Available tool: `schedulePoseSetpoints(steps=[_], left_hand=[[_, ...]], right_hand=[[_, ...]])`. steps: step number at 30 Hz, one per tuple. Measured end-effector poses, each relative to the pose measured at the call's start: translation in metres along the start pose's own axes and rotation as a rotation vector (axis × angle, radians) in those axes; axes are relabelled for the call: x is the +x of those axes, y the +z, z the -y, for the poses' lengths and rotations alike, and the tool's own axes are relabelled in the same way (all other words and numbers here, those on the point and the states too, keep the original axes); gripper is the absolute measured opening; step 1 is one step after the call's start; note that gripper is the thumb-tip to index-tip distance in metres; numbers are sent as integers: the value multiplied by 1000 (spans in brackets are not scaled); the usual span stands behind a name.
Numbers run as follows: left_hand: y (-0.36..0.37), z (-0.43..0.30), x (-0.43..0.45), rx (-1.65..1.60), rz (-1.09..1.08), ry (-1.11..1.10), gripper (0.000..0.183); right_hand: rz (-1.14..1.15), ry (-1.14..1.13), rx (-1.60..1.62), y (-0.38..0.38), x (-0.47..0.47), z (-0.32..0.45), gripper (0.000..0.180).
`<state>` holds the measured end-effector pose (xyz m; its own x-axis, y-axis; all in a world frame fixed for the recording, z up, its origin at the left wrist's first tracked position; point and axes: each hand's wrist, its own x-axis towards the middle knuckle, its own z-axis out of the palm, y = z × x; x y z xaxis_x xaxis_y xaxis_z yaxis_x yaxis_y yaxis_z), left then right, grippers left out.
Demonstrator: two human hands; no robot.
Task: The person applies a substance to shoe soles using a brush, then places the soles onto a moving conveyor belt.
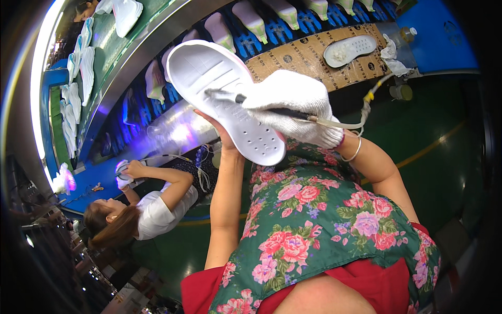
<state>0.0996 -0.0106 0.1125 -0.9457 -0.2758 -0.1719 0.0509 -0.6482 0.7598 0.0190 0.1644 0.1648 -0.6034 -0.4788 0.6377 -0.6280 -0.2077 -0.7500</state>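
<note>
A white foam shoe sole point(239, 121) is held up before me, tilted, its hollow inner face towards me. My left hand point(226, 137), bare and partly hidden behind the sole, supports it from underneath and along its near edge. In a white knitted glove, my right hand point(298, 102) grips a thin dark-handled brush point(239, 98). The brush's bristles rest on the inner face around the middle of the sole. From the handle's rear end, a clear flexible tube point(341, 125) runs off to the right over my wrist.
Blue clamps point(247, 43) alternate with pale shoe uppers point(251, 19) along a curved line. Another sole point(349, 51) lies on printed cardboard point(310, 59). White soles point(88, 74) sit on a green conveyor point(104, 51). A co-worker point(164, 212) at left handles a shoe part.
</note>
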Motion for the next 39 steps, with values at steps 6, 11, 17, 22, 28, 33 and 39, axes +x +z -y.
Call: schedulePoseSetpoints(steps=[6, 11, 17, 22, 28, 33, 39], left_hand=[[-19, -9, 10, -237, 246, -111, 121], [-16, -20, 6, -231, 64, -73, 124], [-28, -33, 11, -414, 224, -175, 125], [-24, -36, 26, -451, 319, -129, 122], [-24, -41, 35, -353, 299, -109, 119], [-34, -43, 55, -211, 394, -188, 115], [-35, -46, 68, -154, 486, -395, 120]], right_hand=[[91, -140, 111, 19, -12, 1, 25], [65, -97, -25, 16, -5, 6, 25], [163, -143, 179, 33, -18, 10, 26], [184, -275, -107, 37, -32, 6, 31], [81, -93, 109, 28, -23, 10, 29], [159, -168, 21, 36, -35, 2, 29], [110, -63, 93, 25, -25, -3, 27]])
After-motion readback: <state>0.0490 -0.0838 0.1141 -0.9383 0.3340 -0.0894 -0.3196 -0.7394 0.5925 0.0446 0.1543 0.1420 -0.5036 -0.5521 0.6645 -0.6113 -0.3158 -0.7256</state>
